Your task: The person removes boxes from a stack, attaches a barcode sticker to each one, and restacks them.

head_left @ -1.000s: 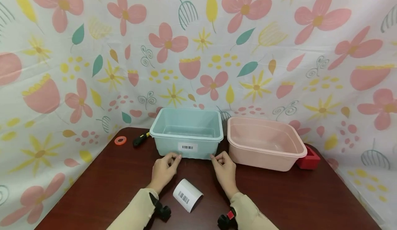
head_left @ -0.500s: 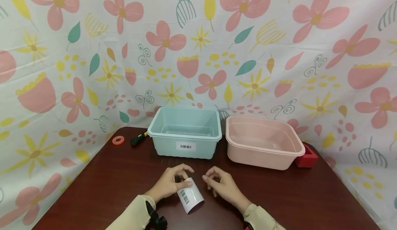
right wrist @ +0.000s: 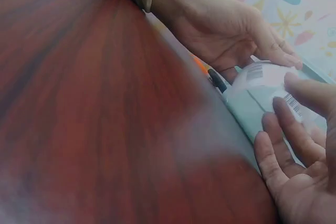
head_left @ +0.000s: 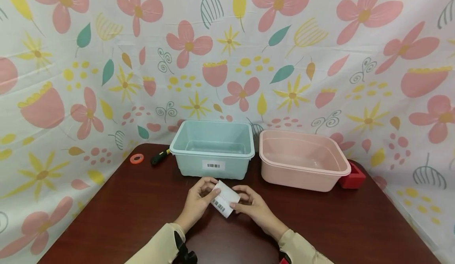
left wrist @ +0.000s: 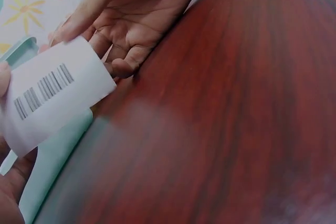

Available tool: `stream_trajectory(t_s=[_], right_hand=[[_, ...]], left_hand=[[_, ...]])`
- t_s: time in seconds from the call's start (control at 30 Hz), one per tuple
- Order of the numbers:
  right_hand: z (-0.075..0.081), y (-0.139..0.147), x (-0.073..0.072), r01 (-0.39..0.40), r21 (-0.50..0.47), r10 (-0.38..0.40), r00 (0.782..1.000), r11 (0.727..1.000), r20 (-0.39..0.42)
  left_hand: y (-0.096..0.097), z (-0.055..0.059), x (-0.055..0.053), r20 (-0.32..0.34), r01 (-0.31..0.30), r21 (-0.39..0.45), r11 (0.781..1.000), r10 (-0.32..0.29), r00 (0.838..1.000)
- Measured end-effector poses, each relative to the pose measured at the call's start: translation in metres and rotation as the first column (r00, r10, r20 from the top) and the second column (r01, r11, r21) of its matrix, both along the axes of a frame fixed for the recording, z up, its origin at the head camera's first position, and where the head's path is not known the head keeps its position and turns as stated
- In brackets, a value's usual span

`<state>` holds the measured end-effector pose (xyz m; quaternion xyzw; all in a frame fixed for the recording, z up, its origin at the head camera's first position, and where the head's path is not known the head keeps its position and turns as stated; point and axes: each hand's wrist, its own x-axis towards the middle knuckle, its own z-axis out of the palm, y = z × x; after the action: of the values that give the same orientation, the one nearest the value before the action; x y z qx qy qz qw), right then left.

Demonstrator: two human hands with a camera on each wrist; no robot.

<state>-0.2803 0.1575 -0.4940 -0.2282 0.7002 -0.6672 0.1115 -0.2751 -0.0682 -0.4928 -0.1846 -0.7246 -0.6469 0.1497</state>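
A curved white barcode label (head_left: 227, 197) is up between both hands, in front of the light blue plastic bin (head_left: 190, 167). My left hand (head_left: 195, 202) pinches its left edge, thumb on the printed face. From the other side my right hand (head_left: 257, 208) pinches the lower right edge between thumb and fingers. In the left wrist view the label's bars (left wrist: 44, 90) face the camera, and my right thumb overlaps its top edge. Another white barcode sticker (head_left: 213, 165) lies flat on the bin's front wall.
A pink plastic basin (head_left: 295, 179) stands right of the bin, with a red open box (head_left: 352, 177) partly behind its right end. On the left lie an orange ring, like a tape roll (head_left: 132, 159), and a black-and-yellow handled tool (head_left: 158, 158). Floral cloth (head_left: 227, 110) hangs behind the table.
Both hands have left the bin's lower front edge and come back to the label. The label has been picked up from the table and brought toward the bin, now held by both hands.
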Motion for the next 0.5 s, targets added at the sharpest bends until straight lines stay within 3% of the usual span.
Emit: stream_trajectory(t_s=[0.27, 0.43, 0.5], right_hand=[[0.002, 0.0022, -0.004, 0.172, -0.097, -0.17, 0.985, 0.98, 0.025], [0.0024, 0.0023, -0.0022, 0.227, -0.09, -0.229, 0.973, 0.97, -0.02], [0.0015, 0.002, -0.001, 0.205, -0.076, -0.208, 0.977, 0.976, -0.041]], left_hand=[[0.0003, -0.0013, -0.0024, 0.039, 0.089, -0.07, 0.994, -0.087, 0.995], [0.0015, -0.0028, -0.0009, 0.108, 0.242, -0.107, 0.964, -0.231, 0.967], [0.0017, -0.003, 0.0007, 0.125, 0.264, -0.123, 0.957, -0.249, 0.96]])
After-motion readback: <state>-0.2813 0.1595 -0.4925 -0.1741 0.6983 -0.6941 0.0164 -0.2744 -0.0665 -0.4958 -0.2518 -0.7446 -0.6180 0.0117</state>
